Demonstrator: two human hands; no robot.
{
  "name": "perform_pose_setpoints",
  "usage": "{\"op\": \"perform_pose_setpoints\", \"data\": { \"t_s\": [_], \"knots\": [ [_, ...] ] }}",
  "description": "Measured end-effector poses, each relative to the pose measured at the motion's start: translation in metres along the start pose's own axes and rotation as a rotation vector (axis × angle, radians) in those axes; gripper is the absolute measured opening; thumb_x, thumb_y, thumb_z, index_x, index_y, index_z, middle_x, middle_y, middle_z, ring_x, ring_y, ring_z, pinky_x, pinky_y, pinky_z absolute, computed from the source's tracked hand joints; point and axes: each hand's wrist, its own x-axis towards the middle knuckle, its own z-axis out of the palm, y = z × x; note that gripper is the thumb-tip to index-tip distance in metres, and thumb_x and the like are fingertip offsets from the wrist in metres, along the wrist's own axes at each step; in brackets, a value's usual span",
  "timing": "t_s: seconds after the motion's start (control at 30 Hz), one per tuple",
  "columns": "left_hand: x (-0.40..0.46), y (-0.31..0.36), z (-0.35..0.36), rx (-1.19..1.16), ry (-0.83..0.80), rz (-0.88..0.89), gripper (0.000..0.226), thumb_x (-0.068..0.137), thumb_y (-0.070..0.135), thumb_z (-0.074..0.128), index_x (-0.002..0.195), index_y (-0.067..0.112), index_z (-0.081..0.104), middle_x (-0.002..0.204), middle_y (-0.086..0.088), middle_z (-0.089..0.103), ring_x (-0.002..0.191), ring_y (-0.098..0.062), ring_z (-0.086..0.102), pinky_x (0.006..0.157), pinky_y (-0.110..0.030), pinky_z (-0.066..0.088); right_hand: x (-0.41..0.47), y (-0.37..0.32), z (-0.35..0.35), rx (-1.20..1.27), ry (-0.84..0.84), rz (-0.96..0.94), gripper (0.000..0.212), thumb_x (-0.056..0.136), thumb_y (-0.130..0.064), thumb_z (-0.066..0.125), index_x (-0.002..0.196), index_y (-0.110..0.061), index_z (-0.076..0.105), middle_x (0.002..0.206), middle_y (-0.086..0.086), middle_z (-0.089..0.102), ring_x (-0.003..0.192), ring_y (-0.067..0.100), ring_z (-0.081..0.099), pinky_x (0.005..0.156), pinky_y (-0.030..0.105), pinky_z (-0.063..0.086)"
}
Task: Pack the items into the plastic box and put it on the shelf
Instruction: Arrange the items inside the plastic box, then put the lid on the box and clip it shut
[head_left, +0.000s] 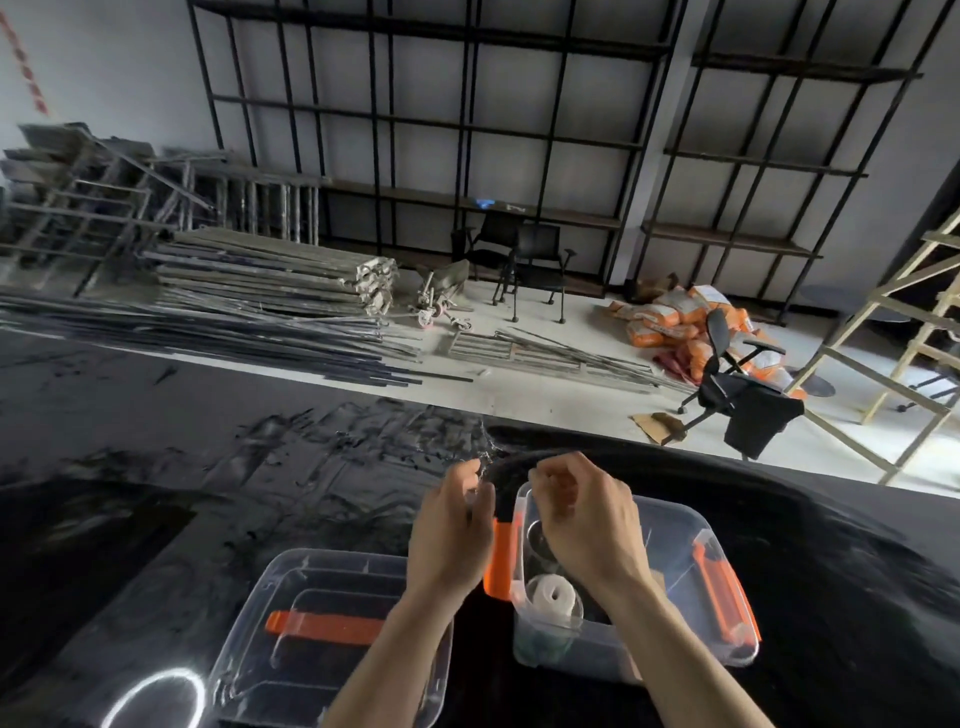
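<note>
Both hands (519, 519) pinch something over black table (156, 493).

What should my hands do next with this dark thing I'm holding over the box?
Probably lower the dark item into the open box. Both the left hand and the right hand pinch it above the box's far rim, the lid lies off to the left, and a white roll already sits inside.
</note>
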Motion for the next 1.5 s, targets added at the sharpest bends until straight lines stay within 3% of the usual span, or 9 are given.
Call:
{"op": "perform_pose_setpoints", "data": {
  "t_s": [0.17, 0.27, 0.43, 0.7, 0.83, 0.93, 1.1, 1.33, 1.5],
  "knots": [
    [0.012, -0.041, -0.06, 0.158, 0.123, -0.193, 0.034, 0.098, 0.032, 0.045, 0.127, 0.021, 0.058, 0.118, 0.0, 0.07, 0.092, -0.012, 0.061, 0.075, -0.031, 0.045, -0.029, -0.054, 0.032, 0.15, -0.144, -0.192, 0.013, 0.093, -0.035, 0.064, 0.092, -0.026, 0.073, 0.083, -0.012, 0.075, 0.075, 0.005, 0.068, 0.067, 0.019, 0.053],
    [0.006, -0.072, -0.095, 0.289, 0.141, -0.327, 0.039, 0.095, 0.035, 0.048, 0.13, 0.022, 0.057, 0.125, -0.004, 0.068, 0.111, -0.024, 0.061, 0.086, -0.037, 0.049, -0.054, -0.066, 0.061, -0.005, -0.266, -0.265, 0.023, 0.094, -0.044, 0.056, 0.098, -0.024, 0.067, 0.095, -0.008, 0.073, 0.086, 0.013, 0.068, 0.072, 0.028, 0.051],
    [-0.021, -0.107, -0.129, 0.529, 0.09, -0.534, 0.046, 0.095, 0.046, 0.051, 0.132, 0.019, 0.056, 0.134, -0.005, 0.06, 0.123, -0.027, 0.056, 0.094, -0.042, 0.048, -0.081, -0.053, 0.091, -0.429, -0.617, -0.101, 0.058, 0.092, -0.048, 0.057, 0.134, -0.009, 0.048, 0.13, 0.01, 0.064, 0.122, 0.033, 0.062, 0.093, 0.039, 0.051],
    [-0.042, -0.124, -0.134, 0.573, 0.019, -0.69, 0.051, 0.09, 0.063, 0.044, 0.107, 0.022, 0.07, 0.107, -0.002, 0.07, 0.102, -0.028, 0.067, 0.076, -0.037, 0.047, -0.071, -0.046, 0.099, -0.28, -0.634, 0.081, 0.062, 0.091, -0.056, 0.056, 0.135, -0.014, 0.047, 0.127, 0.01, 0.068, 0.121, 0.032, 0.063, 0.095, 0.04, 0.051],
    [-0.03, -0.108, -0.146, 0.452, 0.101, -0.698, 0.065, 0.082, 0.073, 0.038, 0.085, 0.017, 0.072, 0.082, -0.001, 0.071, 0.081, -0.029, 0.068, 0.074, -0.04, 0.054, -0.047, -0.061, 0.094, -0.234, -0.563, 0.018, 0.055, 0.094, -0.049, 0.055, 0.134, -0.013, 0.046, 0.121, 0.01, 0.07, 0.116, 0.034, 0.065, 0.09, 0.04, 0.05],
    [-0.009, -0.09, -0.165, 0.418, 0.169, -0.671, 0.062, 0.084, 0.06, 0.033, 0.072, 0.013, 0.071, 0.07, -0.004, 0.07, 0.07, -0.028, 0.066, 0.072, -0.04, 0.055, -0.024, -0.085, 0.078, -0.143, -0.46, -0.045, 0.042, 0.097, -0.04, 0.055, 0.129, -0.013, 0.049, 0.114, 0.009, 0.071, 0.106, 0.033, 0.068, 0.077, 0.037, 0.048],
    [0.047, 0.005, -0.11, 0.268, 0.172, -0.43, 0.047, 0.093, 0.04, 0.042, 0.06, 0.014, 0.064, 0.06, -0.004, 0.066, 0.06, -0.021, 0.06, 0.058, -0.032, 0.041, 0.033, -0.047, -0.02, -0.008, -0.192, 0.116, 0.039, 0.097, -0.029, 0.057, 0.134, -0.016, 0.058, 0.124, 0.01, 0.07, 0.118, 0.033, 0.061, 0.09, 0.036, 0.046],
    [0.073, 0.072, -0.017, 0.109, 0.033, -0.239, 0.033, 0.095, 0.046, 0.053, 0.104, 0.024, 0.076, 0.105, 0.001, 0.076, 0.105, -0.027, 0.067, 0.082, -0.035, 0.048, 0.067, 0.053, -0.103, 0.145, 0.069, 0.405, 0.03, 0.087, -0.015, 0.066, 0.115, -0.019, 0.073, 0.112, 0.012, 0.076, 0.108, 0.033, 0.067, 0.093, 0.041, 0.056],
    [0.067, 0.097, 0.007, 0.015, -0.035, -0.258, 0.027, 0.096, 0.041, 0.056, 0.098, 0.022, 0.075, 0.088, 0.002, 0.069, 0.093, -0.023, 0.063, 0.08, -0.032, 0.046, 0.077, 0.091, -0.128, 0.241, 0.147, 0.499, 0.021, 0.078, -0.003, 0.07, 0.093, -0.012, 0.081, 0.098, 0.015, 0.08, 0.099, 0.036, 0.071, 0.087, 0.039, 0.06]
  ]
}}
